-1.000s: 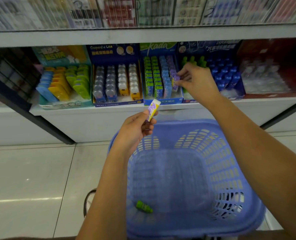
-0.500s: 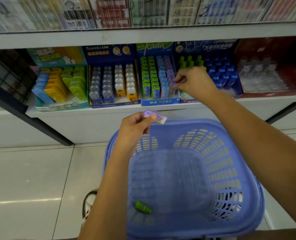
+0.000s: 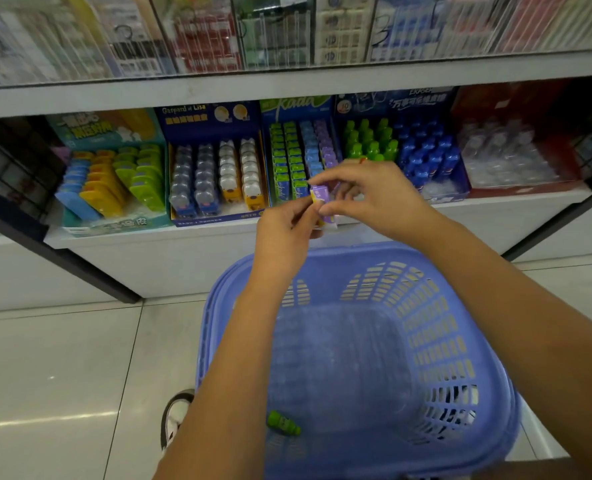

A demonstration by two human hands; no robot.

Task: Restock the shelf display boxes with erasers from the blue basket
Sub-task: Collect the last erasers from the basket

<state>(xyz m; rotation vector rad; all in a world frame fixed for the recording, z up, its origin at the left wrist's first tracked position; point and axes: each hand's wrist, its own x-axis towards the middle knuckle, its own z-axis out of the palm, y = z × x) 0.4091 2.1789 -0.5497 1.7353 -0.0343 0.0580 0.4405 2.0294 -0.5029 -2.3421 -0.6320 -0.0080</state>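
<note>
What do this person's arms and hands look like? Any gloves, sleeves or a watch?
The left hand and the right hand are bare, with no gloves. The left forearm and the right forearm show no sleeve, watch or bracelet. A tiny reddish speck sits at the right hand's top edge, too small to identify.

Fingers (image 3: pixel 343 173) hide much of the purple eraser (image 3: pixel 320 196); upper-shelf packets (image 3: pixel 287 29) are blurred.

Left hand (image 3: pixel 284 227) and right hand (image 3: pixel 379 199) both pinch one purple eraser (image 3: pixel 323 203) before the shelf (image 3: pixel 156 234), above the far rim of the blue basket (image 3: pixel 480 344). One green eraser (image 3: pixel 283 423) lies inside (near left corner).
</note>
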